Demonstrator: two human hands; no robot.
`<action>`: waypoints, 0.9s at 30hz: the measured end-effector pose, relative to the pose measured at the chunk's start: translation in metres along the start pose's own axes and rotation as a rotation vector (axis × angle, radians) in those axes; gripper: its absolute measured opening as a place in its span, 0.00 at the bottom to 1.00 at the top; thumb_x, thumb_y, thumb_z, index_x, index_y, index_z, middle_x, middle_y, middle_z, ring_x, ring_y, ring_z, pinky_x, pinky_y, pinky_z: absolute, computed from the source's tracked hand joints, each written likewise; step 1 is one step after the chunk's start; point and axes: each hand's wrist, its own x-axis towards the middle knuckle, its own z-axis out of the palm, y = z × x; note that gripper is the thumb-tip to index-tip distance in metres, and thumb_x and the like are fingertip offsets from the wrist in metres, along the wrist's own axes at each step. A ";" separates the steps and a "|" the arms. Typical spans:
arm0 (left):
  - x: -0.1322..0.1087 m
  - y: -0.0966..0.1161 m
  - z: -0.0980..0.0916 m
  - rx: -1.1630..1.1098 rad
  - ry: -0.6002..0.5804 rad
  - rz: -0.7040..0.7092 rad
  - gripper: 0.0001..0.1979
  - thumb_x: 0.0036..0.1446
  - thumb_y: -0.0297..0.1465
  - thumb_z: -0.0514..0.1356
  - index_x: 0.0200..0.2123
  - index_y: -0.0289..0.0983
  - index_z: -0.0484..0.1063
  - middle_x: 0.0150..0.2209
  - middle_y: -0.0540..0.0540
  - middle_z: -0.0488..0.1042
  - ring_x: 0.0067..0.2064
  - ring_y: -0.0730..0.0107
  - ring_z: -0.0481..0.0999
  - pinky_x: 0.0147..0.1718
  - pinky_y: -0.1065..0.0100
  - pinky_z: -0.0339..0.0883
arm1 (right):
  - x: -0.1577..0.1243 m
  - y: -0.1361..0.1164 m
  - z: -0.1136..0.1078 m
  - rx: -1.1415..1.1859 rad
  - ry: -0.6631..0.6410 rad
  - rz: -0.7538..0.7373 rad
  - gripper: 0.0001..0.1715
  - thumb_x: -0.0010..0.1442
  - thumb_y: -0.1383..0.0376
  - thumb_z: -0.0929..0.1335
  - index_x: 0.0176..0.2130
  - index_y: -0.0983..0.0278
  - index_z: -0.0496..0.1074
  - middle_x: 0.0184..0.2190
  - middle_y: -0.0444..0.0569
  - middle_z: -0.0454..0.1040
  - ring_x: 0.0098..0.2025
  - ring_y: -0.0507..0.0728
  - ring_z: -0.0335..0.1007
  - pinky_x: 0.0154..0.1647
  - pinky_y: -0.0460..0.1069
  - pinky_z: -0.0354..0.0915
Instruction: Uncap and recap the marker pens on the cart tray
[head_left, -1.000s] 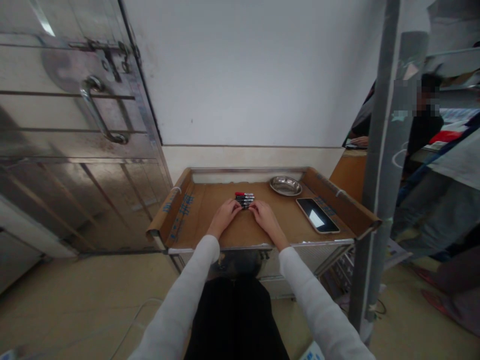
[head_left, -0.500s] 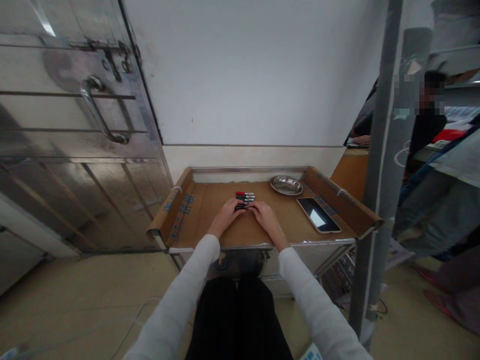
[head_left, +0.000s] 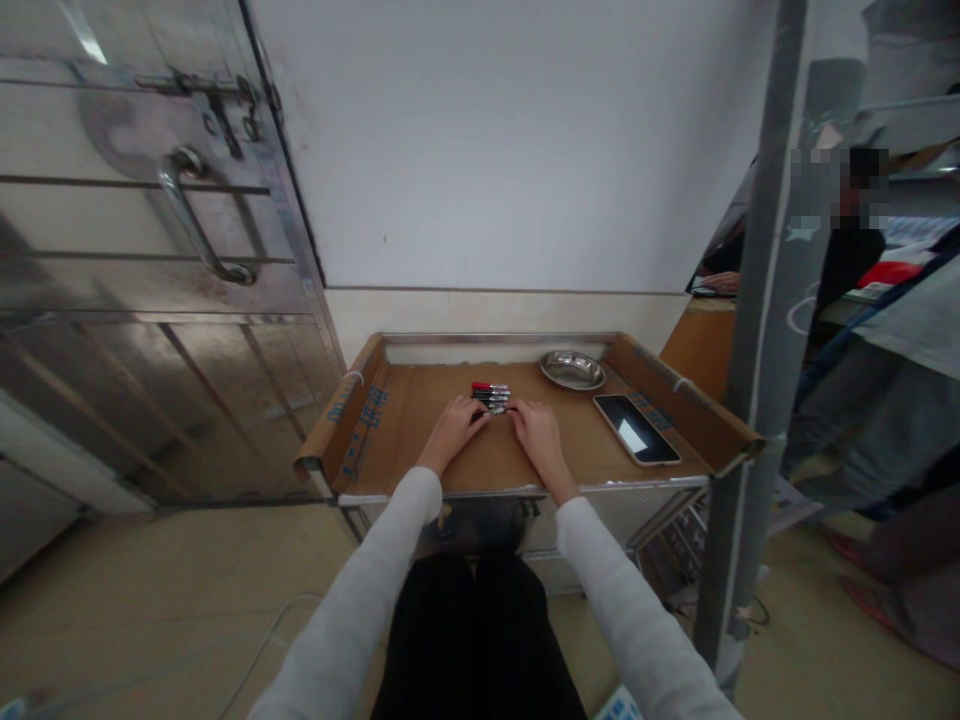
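On the cardboard-lined table top (head_left: 405, 440), several slim markers lie side by side, a red marker (head_left: 489, 387) farthest from me and black markers (head_left: 491, 397) just nearer. Another black marker (head_left: 492, 412) with a pale middle lies across the gap between my hands, closest to me. My left hand (head_left: 450, 432) pinches its left end with thumb and fingers. At the right end, the fingertips of my right hand (head_left: 536, 435) close on a small dark part; whether it is joined to the barrel I cannot tell.
A shiny metal dish (head_left: 573, 370) stands at the back right, with a phone (head_left: 637, 430) nearer me. Raised cardboard sides (head_left: 682, 400) border the table. A grey post (head_left: 757, 330) rises on the right, with people beyond. A metal door (head_left: 150, 250) is on the left.
My right hand has shifted slightly right, away from the left one. More of the nearest marker's pale middle now shows between my hands. The dish, phone and other markers have stayed put.
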 end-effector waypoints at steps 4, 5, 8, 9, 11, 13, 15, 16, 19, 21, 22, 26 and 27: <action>0.000 0.003 -0.003 0.031 0.025 0.005 0.08 0.60 0.33 0.54 0.39 0.37 0.70 0.38 0.45 0.74 0.43 0.65 0.69 0.45 0.63 0.61 | 0.000 -0.003 0.002 0.276 -0.007 -0.150 0.24 0.61 0.67 0.58 0.57 0.62 0.59 0.48 0.53 0.72 0.49 0.59 0.67 0.50 0.53 0.61; 0.000 0.004 -0.005 0.063 0.041 -0.021 0.08 0.60 0.33 0.54 0.39 0.37 0.70 0.39 0.44 0.74 0.43 0.64 0.69 0.45 0.62 0.61 | 0.001 -0.003 0.003 0.348 -0.016 -0.186 0.29 0.60 0.67 0.59 0.61 0.62 0.52 0.51 0.52 0.70 0.52 0.58 0.66 0.51 0.53 0.61; 0.000 0.002 -0.007 0.207 0.102 -0.170 0.08 0.60 0.33 0.54 0.40 0.38 0.70 0.40 0.43 0.74 0.44 0.60 0.68 0.44 0.60 0.60 | 0.003 -0.001 0.008 0.425 -0.012 -0.209 0.36 0.59 0.68 0.59 0.64 0.62 0.44 0.56 0.52 0.66 0.56 0.56 0.61 0.54 0.53 0.59; -0.001 0.000 -0.007 0.258 0.124 -0.239 0.08 0.60 0.33 0.53 0.40 0.38 0.70 0.40 0.43 0.74 0.44 0.59 0.68 0.44 0.60 0.60 | 0.004 0.000 0.010 0.400 -0.002 -0.202 0.34 0.59 0.69 0.58 0.63 0.62 0.48 0.56 0.52 0.66 0.56 0.57 0.61 0.55 0.54 0.58; -0.002 -0.005 -0.006 0.342 0.164 -0.396 0.09 0.61 0.32 0.52 0.39 0.38 0.70 0.40 0.41 0.73 0.44 0.56 0.67 0.42 0.59 0.60 | 0.006 0.003 0.012 0.304 0.017 -0.178 0.26 0.59 0.70 0.58 0.57 0.64 0.59 0.53 0.53 0.67 0.54 0.58 0.62 0.55 0.55 0.58; -0.003 -0.012 -0.004 0.392 0.192 -0.534 0.10 0.61 0.28 0.49 0.39 0.36 0.70 0.40 0.39 0.72 0.44 0.56 0.67 0.42 0.59 0.60 | 0.007 0.005 0.013 0.188 0.017 -0.144 0.19 0.59 0.70 0.58 0.48 0.64 0.68 0.48 0.54 0.70 0.50 0.59 0.63 0.53 0.55 0.58; -0.003 -0.017 -0.002 0.419 0.206 -0.609 0.13 0.61 0.24 0.46 0.39 0.33 0.69 0.40 0.37 0.71 0.44 0.57 0.67 0.42 0.59 0.61 | 0.007 0.006 0.014 0.090 0.001 -0.101 0.16 0.60 0.70 0.59 0.43 0.64 0.71 0.44 0.54 0.70 0.47 0.59 0.63 0.50 0.53 0.59; -0.002 -0.017 -0.001 0.425 0.212 -0.618 0.14 0.61 0.22 0.45 0.39 0.32 0.69 0.41 0.36 0.71 0.44 0.57 0.67 0.42 0.59 0.61 | 0.007 0.006 0.013 0.054 -0.010 -0.082 0.15 0.60 0.69 0.59 0.42 0.64 0.72 0.43 0.54 0.70 0.46 0.59 0.62 0.48 0.53 0.59; 0.000 -0.015 0.001 0.393 0.220 -0.501 0.13 0.59 0.21 0.45 0.41 0.31 0.68 0.42 0.36 0.69 0.45 0.59 0.67 0.44 0.60 0.62 | 0.007 0.005 0.013 -0.009 -0.041 -0.051 0.13 0.60 0.66 0.61 0.42 0.63 0.71 0.41 0.53 0.69 0.45 0.59 0.61 0.46 0.52 0.58; 0.001 -0.011 0.002 0.313 0.171 -0.324 0.11 0.60 0.23 0.48 0.41 0.33 0.68 0.41 0.39 0.69 0.44 0.61 0.68 0.45 0.61 0.62 | 0.008 0.005 0.013 -0.030 -0.058 -0.041 0.12 0.60 0.65 0.62 0.41 0.63 0.71 0.40 0.53 0.69 0.45 0.59 0.61 0.45 0.51 0.58; 0.002 -0.009 0.003 0.260 0.133 -0.237 0.09 0.60 0.24 0.49 0.40 0.34 0.68 0.39 0.41 0.69 0.44 0.62 0.68 0.46 0.62 0.63 | 0.009 0.004 0.014 -0.037 -0.066 -0.038 0.12 0.60 0.64 0.62 0.41 0.63 0.71 0.40 0.53 0.69 0.45 0.59 0.61 0.45 0.51 0.57; 0.002 -0.008 0.006 0.088 0.042 -0.109 0.05 0.58 0.27 0.54 0.38 0.37 0.69 0.38 0.45 0.67 0.41 0.66 0.69 0.44 0.64 0.65 | 0.012 0.005 0.018 -0.039 -0.073 -0.042 0.11 0.61 0.63 0.62 0.39 0.63 0.71 0.39 0.53 0.69 0.44 0.59 0.62 0.46 0.51 0.57; 0.002 -0.009 0.007 0.068 0.037 -0.112 0.05 0.57 0.27 0.55 0.37 0.37 0.69 0.39 0.45 0.66 0.41 0.66 0.70 0.44 0.64 0.65 | 0.013 0.005 0.019 -0.035 -0.069 -0.049 0.10 0.61 0.63 0.62 0.38 0.63 0.71 0.39 0.53 0.70 0.44 0.59 0.62 0.45 0.52 0.57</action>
